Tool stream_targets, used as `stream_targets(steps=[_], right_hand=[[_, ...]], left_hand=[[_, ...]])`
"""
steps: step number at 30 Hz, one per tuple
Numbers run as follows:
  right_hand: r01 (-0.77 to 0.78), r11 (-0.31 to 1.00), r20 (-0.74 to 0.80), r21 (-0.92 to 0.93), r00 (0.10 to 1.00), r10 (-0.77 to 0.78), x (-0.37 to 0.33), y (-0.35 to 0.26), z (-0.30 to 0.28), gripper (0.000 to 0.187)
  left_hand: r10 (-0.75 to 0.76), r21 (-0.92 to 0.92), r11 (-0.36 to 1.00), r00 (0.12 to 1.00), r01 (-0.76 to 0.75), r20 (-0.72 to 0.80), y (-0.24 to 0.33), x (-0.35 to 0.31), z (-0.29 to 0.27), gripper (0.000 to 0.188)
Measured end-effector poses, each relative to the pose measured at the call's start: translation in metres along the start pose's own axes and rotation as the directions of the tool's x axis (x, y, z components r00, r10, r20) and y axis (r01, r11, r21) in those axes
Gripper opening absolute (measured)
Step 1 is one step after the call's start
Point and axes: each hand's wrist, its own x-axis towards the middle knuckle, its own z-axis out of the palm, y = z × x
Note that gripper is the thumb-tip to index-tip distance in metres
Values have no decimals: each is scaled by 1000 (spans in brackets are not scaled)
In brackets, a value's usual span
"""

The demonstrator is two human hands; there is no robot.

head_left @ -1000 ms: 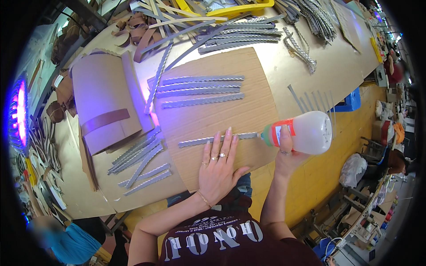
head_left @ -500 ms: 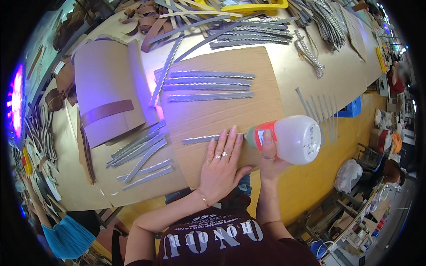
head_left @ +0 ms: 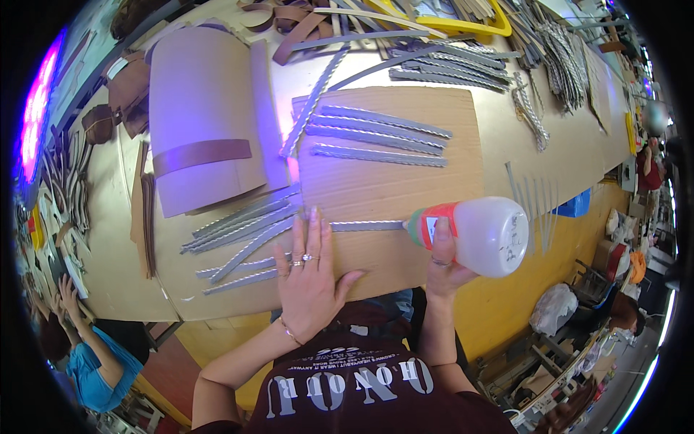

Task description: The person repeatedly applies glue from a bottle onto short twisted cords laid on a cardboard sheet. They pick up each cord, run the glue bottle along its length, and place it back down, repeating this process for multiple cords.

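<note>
A grey strip with a twisted silver cord along its edge (head_left: pixel 367 226) lies across a brown cardboard sheet (head_left: pixel 405 186). My left hand (head_left: pixel 309 278) rests with fingers spread, its index finger at the strip's left end. My right hand (head_left: pixel 444 269) is wrapped around a whitish squeeze bottle (head_left: pixel 491 235) with a red label and green top. The bottle is tipped on its side, its nozzle at the strip's right end. Farther up the cardboard lie several similar corded strips (head_left: pixel 379 136); one long corded strip (head_left: pixel 316 98) slants over its upper left corner.
More corded strips (head_left: pixel 242 230) sit left of the cardboard. Beyond them stands a curved tan sheet (head_left: pixel 206 94) with a brown band. Strip bundles (head_left: pixel 455 65) and a yellow tray (head_left: pixel 499 27) are at the back. Thin grey strips (head_left: pixel 535 206) lie right. Another person's arms (head_left: pixel 90 329) show far left.
My left hand has slid left along the strip to its left end, uncovering most of it. The bottle stays at the right end in my right hand. The whole view has shifted.
</note>
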Motion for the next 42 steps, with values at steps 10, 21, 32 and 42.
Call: stream_targets(steps=[10,21,32,42], right_hand=[[157,984,280,89,944,-176,-21,-11,16,25],[94,990,474,103,871,-132,-48,1,9,24],[1,969,-100,-246,995,-26,12,18,-27,27],[-387,860,-254,333,841,477,46,40,-70,30]], left_hand=[[16,-86,996,998,-20,-55,10,0,13,83],[-7,-50,999,1000,7,-6,13,-1,15,89],[-20,61,998,1000,21,-15,18,0,14,91],[161,-10,986,977,-164,-141,26,15,-12,72]])
